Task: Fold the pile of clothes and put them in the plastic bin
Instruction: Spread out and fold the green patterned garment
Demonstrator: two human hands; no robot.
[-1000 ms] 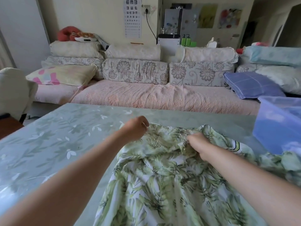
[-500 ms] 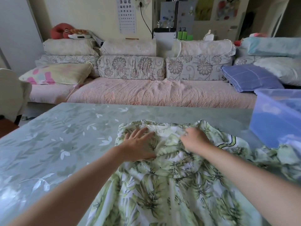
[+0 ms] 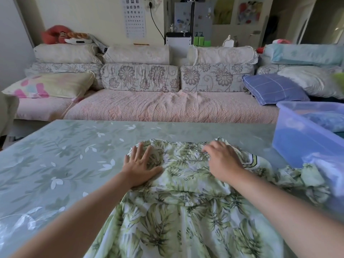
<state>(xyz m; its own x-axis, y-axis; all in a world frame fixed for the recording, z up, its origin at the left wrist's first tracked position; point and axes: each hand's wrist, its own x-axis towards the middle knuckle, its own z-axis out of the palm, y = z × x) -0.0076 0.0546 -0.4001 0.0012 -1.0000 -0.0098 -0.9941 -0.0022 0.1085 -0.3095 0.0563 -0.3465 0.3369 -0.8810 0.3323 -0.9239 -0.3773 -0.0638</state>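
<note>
Green-and-white leaf-print cloth garment [image 3: 186,211] on leaf-patterned green table [image 3: 55,155], pressed under splayed flat left hand [image 3: 140,169] and relaxed right hand [image 3: 222,162].

Sofa [image 3: 167,108], blue pillow [image 3: 271,88], eye chart [image 3: 135,17]

I am watching the left hand [image 3: 138,165] lying flat, fingers spread, on the far left edge of the leaf-print garment [image 3: 186,220], which is lying spread across the green table [image 3: 55,164]. The right hand [image 3: 221,161] is resting on the garment's far right part, fingers loosely bent. The blue plastic bin [image 3: 297,138] is sitting on the table at the right, near the garment.
</note>
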